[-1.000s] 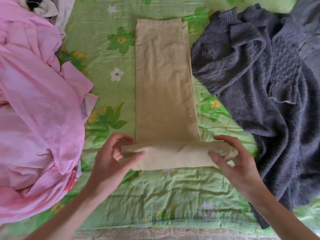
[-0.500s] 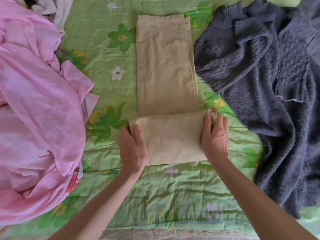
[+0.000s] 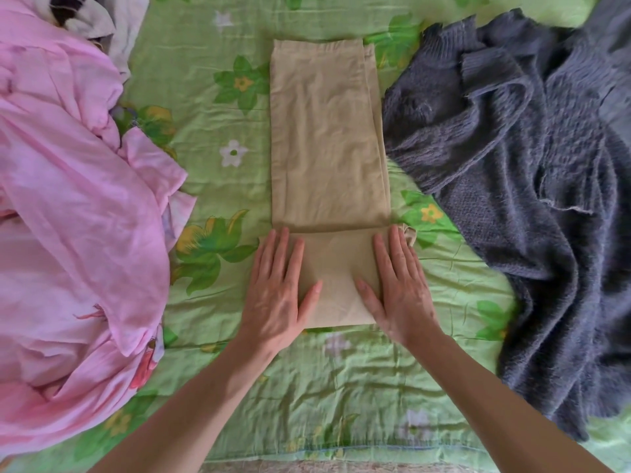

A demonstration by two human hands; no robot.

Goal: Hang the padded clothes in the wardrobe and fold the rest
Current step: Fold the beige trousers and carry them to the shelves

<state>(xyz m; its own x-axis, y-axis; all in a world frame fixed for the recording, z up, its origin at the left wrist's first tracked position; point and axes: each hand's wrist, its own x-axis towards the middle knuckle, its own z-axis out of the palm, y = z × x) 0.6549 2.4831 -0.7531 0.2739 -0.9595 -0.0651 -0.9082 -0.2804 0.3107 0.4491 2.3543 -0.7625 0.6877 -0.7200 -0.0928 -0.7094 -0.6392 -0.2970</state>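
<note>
A beige garment (image 3: pixel 326 138) lies as a long narrow strip in the middle of the bed, its near end folded over into a flat band. My left hand (image 3: pixel 278 291) rests flat on the left part of that fold, fingers spread, gripping nothing. My right hand (image 3: pixel 397 285) presses flat on the right part of the fold, also with fingers apart. A strip of beige cloth shows between the two hands.
A crumpled pink garment (image 3: pixel 71 233) covers the left side of the green flowered bedspread (image 3: pixel 218 138). A dark grey knitted sweater (image 3: pixel 532 186) lies in a heap on the right. A white and black cloth (image 3: pixel 95 18) peeks out at the top left. The bed's near edge runs along the bottom.
Both hands turned the near end of the beige garment over away from me, let go of its edges, and now lie flat on the fold.
</note>
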